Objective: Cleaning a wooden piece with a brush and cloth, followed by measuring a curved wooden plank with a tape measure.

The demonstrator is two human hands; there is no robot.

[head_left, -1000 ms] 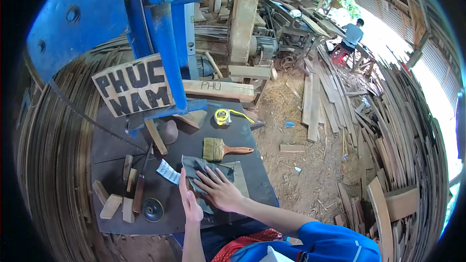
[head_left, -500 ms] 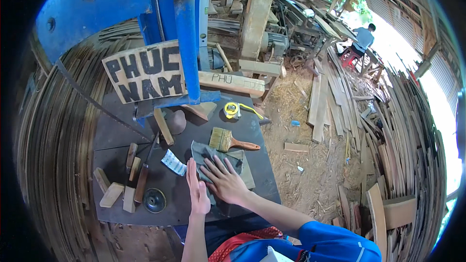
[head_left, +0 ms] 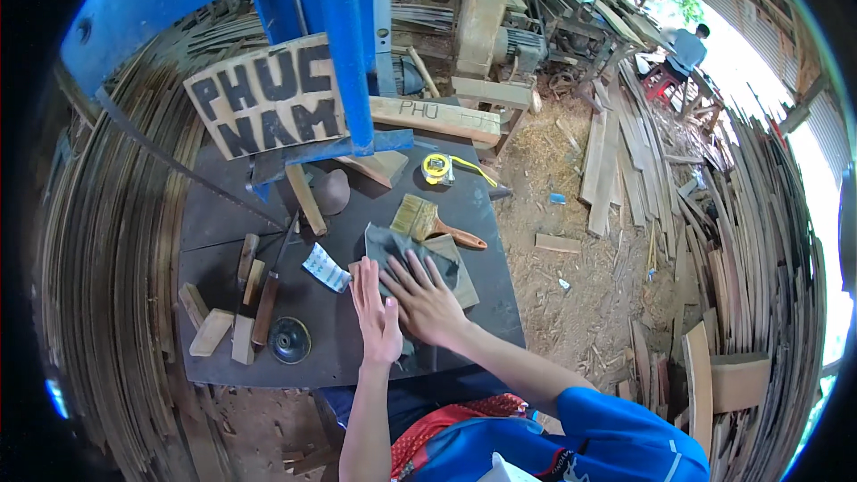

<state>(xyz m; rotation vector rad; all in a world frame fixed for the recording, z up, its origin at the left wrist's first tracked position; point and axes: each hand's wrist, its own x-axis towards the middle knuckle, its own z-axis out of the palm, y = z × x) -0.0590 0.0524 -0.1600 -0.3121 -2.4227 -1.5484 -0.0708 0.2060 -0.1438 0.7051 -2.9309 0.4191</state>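
A grey-green cloth (head_left: 393, 250) lies over a wooden board (head_left: 460, 272) on the dark metal table (head_left: 223, 223). My right hand (head_left: 427, 297) lies flat on the cloth with its fingers spread. My left hand (head_left: 375, 317) rests flat beside it, fingers together, at the cloth's left edge. A paintbrush (head_left: 428, 220) with a wooden handle lies just beyond the cloth. A small folded paper (head_left: 325, 267) lies to the left of my hands.
A yellow tape measure (head_left: 437, 169), wood offcuts (head_left: 212, 330), a round black disc (head_left: 289, 340) and a chisel (head_left: 265, 303) lie on the table. A blue band saw frame (head_left: 344, 45) carries a hand-lettered wooden sign (head_left: 263, 94). Plank stacks surround the table; a person (head_left: 686, 52) sits far right.
The view has tilted, so the table appears higher in the frame. Both hands stay on the cloth; my right hand has slid slightly across it.
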